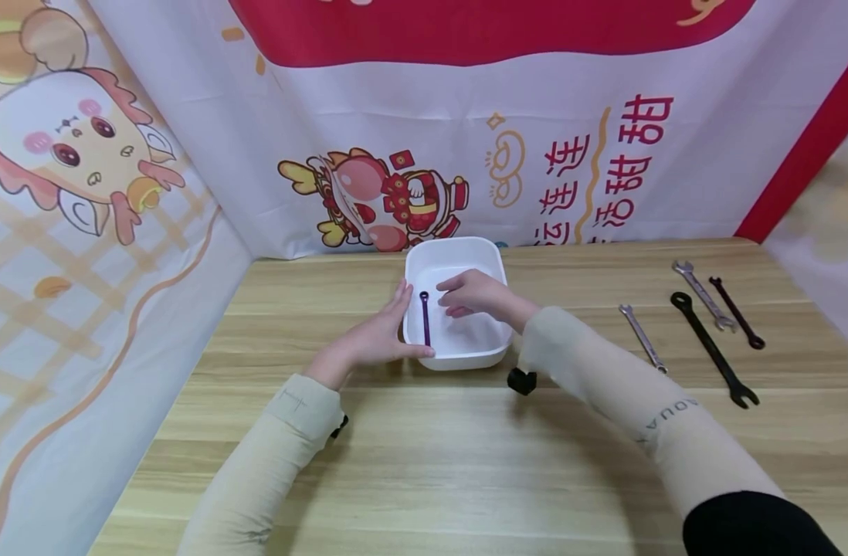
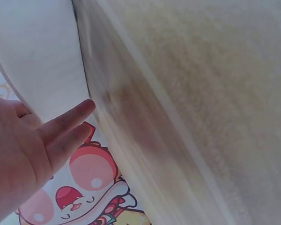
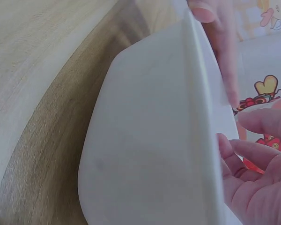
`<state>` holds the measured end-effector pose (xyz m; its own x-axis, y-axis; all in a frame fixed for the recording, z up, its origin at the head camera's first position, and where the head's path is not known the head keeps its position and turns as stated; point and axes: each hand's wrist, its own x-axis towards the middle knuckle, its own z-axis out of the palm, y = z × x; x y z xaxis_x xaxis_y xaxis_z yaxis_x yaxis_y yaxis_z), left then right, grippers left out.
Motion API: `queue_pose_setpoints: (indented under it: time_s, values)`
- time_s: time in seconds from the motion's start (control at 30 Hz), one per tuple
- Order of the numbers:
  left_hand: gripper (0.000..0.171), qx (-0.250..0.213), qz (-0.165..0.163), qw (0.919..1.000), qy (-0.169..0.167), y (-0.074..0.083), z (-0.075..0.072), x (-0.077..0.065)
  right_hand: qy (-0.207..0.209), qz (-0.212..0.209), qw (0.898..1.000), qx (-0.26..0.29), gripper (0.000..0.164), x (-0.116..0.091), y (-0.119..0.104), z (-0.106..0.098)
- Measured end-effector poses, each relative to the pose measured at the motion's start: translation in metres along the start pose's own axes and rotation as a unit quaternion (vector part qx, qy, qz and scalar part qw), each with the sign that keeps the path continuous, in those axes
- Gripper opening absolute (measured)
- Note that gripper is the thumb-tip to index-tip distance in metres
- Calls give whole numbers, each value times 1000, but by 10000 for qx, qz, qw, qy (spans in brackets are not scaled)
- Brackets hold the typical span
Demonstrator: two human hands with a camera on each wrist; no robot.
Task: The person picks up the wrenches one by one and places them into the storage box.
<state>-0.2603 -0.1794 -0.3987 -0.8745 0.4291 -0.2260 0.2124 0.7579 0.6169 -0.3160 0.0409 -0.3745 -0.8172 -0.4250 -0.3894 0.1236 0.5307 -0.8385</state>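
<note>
A white plastic box [image 1: 466, 360] stands on the wooden table near the back cloth. Inside it, along the left wall, a small dark purple wrench [image 1: 426, 320] lies with its ring end away from me. My left hand [image 1: 378, 332] rests against the box's left side, fingers straight along the outer wall and thumb at the near rim. In the left wrist view, its fingers [image 2: 68, 119] stretch beside the white wall. My right hand [image 1: 481, 297] reaches over the box's right rim with loosely bent fingers, right of the wrench and holding nothing. The box wall partly hides it in the right wrist view.
On the right of the table lie a short silver wrench [image 1: 642, 338], a large black wrench [image 1: 712, 347], a longer silver wrench [image 1: 705, 295] and a slim dark wrench [image 1: 738, 313]. A printed cloth [image 1: 257, 154] hangs behind and at the left.
</note>
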Motion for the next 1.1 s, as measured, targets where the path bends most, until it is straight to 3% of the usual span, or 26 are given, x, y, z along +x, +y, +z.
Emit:
queue_pose_setpoints:
  time_s: [1.1]
  values:
    - [127,157,11,9999,-17,1,-1,1,235,-1038,9900,928,49,-58,29,-59]
